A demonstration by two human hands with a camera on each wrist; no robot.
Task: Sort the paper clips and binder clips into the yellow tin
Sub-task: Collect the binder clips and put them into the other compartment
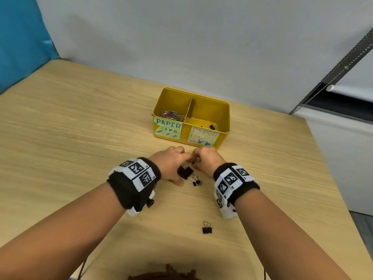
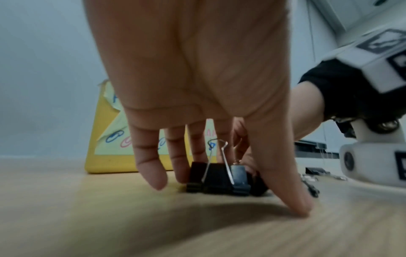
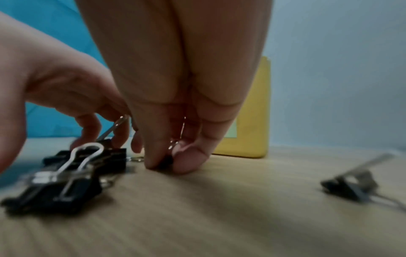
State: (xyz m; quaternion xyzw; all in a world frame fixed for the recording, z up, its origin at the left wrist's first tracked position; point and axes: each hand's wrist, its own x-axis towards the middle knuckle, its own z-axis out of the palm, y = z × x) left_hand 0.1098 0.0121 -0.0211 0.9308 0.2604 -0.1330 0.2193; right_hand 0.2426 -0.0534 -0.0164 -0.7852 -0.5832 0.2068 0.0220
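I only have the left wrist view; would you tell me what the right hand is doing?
Observer: The right hand pinches a small binder clip against the table.
Operator: Thanks. What is already inside the tin?
Observer: The yellow tin holds coloured paper clips in its left compartment, black binder clips in its right.
Operator: Any clip lying behind my camera?
Observer: One lone binder clip lies apart, closer to the person.
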